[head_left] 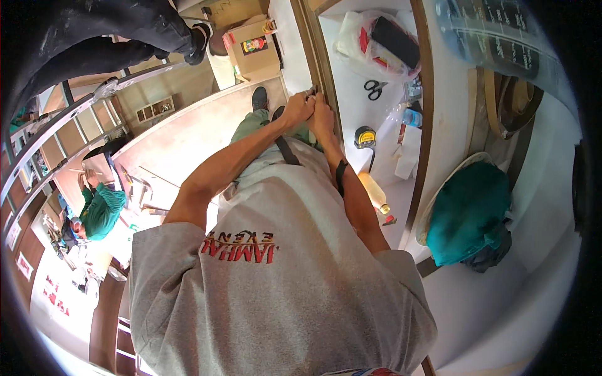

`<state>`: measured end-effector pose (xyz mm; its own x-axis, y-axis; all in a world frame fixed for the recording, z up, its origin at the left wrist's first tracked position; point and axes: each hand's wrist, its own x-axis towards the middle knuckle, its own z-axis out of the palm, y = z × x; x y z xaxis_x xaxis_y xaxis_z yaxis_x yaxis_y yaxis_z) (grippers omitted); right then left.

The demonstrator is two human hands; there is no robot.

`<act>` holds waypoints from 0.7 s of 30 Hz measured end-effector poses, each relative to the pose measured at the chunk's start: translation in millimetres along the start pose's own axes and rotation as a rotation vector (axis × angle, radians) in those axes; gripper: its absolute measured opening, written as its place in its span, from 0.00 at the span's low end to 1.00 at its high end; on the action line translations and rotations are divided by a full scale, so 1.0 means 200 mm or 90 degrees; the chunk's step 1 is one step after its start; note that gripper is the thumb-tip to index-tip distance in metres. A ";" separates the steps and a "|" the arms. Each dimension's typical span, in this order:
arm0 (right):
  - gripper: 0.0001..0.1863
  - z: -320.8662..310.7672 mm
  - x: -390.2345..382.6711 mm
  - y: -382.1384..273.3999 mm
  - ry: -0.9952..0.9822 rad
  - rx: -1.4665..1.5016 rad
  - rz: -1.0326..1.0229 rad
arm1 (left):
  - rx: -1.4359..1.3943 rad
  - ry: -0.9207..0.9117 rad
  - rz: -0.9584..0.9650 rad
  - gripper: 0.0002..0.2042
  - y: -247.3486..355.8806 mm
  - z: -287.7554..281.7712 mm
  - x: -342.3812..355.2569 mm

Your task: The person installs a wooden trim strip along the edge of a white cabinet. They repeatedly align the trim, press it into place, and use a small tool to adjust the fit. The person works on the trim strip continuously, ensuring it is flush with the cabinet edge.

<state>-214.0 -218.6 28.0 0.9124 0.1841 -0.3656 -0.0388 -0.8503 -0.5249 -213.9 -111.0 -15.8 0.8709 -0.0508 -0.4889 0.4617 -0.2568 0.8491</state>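
Note:
My left hand [300, 108] and my right hand [322, 116] are side by side at the brown edge strip [326, 81] of a white panel. Both sets of fingers are closed, pressed together at the strip's edge. A small dark bit shows at the fingertips, too small to name. Around my right forearm sits a black wristband [340, 175]. To the right of my hands, inside a white compartment, lie black scissors [374, 89], a yellow and black tape measure [365, 136] and a yellowish bottle [374, 192].
A plastic bag [351, 41] with a dark flat object fills the compartment's far end. Farther right are coiled brown strips [517, 103] and a teal cloth bundle [470, 213]. At left are a metal ladder [75, 119], a person's dark-trousered legs [138, 31] and a green-clad co-worker [103, 213].

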 end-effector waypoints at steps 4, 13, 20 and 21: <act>0.16 -0.02 0.04 0.04 -0.039 -0.038 0.013 | -0.037 -0.037 -0.023 0.21 0.07 -0.03 -0.01; 0.17 0.00 0.04 0.03 -0.007 -0.041 0.014 | -0.039 -0.024 -0.025 0.20 0.10 -0.04 -0.02; 0.17 -0.02 0.05 0.04 -0.022 -0.054 0.013 | -0.031 0.039 0.028 0.19 0.04 0.01 -0.01; 0.17 -0.03 0.05 0.02 -0.026 -0.054 0.015 | -0.041 0.038 0.021 0.18 0.01 0.02 -0.01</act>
<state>-203.2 -223.5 26.5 0.8940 0.1817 -0.4096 -0.0244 -0.8930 -0.4494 -214.3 -116.4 -13.8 0.8934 0.0000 -0.4493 0.4408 -0.1934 0.8765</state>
